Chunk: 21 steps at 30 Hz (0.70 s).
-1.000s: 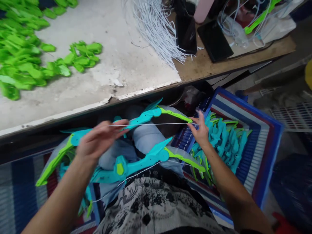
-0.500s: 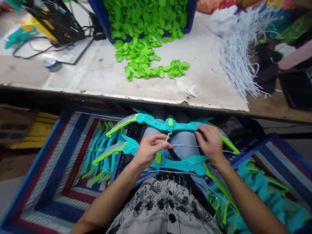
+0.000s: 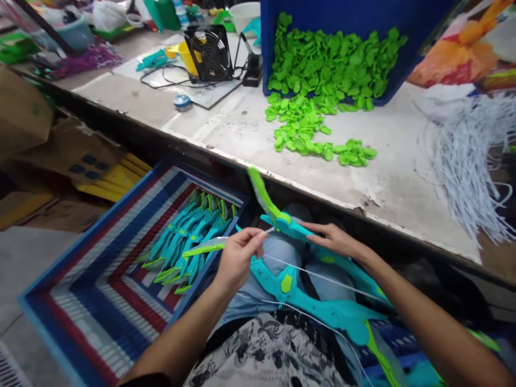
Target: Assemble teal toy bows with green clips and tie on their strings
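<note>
Two teal toy bows with lime-green tips lie across my lap. My left hand (image 3: pixel 242 255) pinches a white string (image 3: pixel 318 277) near one end of the farther bow (image 3: pixel 284 223). My right hand (image 3: pixel 336 239) rests on that bow's teal body, its fingers stretched out and pressed together over it. The farther bow is tilted, with its green tip pointing up toward the table edge. Closer to my body, the second bow (image 3: pixel 314 302) lies on my thighs, its own white string hanging below it.
A blue-rimmed basket (image 3: pixel 52 301) on the left holds several finished-looking teal bows (image 3: pixel 189 231). On the table (image 3: pixel 226 126) are a blue bin (image 3: pixel 346 13) of green pieces, a black fan (image 3: pixel 209 54), a round tin (image 3: pixel 183 102) and white strings (image 3: pixel 463 166).
The view has turned left. The farther bow has swung to a tilt, and my left hand has moved from its centre toward its left end with the string.
</note>
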Motion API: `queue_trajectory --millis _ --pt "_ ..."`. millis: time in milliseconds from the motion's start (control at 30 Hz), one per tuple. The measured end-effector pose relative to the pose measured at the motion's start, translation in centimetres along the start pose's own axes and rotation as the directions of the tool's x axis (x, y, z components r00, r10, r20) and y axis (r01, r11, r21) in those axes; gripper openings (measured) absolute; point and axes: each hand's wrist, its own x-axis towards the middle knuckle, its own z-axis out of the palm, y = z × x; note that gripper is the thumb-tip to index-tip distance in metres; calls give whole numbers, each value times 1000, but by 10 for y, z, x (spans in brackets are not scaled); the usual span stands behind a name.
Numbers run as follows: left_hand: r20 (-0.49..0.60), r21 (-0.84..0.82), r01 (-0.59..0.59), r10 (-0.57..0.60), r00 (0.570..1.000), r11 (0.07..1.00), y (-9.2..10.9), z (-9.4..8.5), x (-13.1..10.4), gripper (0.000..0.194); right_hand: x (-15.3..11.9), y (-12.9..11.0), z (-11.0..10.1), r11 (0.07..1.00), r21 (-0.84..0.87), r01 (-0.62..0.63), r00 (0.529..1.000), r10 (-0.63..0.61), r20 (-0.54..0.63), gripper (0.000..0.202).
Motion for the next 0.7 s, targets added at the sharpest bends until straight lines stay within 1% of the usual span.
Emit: queue_trajectory --millis 33,67,100,133,200,267,367,467,700 --pt "-90 27 -63 66 994 998 2 -6 7 22 -3 3 -2 995 98 -28 1000 28 7 46" --pt "-163 66 -117 126 979 991 4 -11 16 22 -5 5 -2 983 176 -49 999 51 -4 46" --pt "-211 114 -157 178 961 981 7 -14 25 22 -6 7 0 970 236 -63 997 71 -25 46" --pt "-232 168 -185 222 947 968 10 -15 35 22 -6 8 3 958 276 -76 995 90 -41 47" --pt "-228 274 -231 297 927 934 16 -12 55 22 -7 8 8 947 305 -102 992 121 -43 48" --pt "-209 362 -282 372 904 889 22 -7 72 22 -8 5 11 951 286 -122 991 133 -20 48" --pt "-186 450 -344 464 866 824 29 2 89 22 -12 1 12 961 235 -143 989 145 7 48" --pt "-152 508 -375 510 847 775 32 6 94 20 -14 -1 13 967 209 -145 989 149 -3 47" --pt "-99 585 -405 558 824 702 29 5 94 17 -14 2 14 980 140 -144 990 143 12 48"
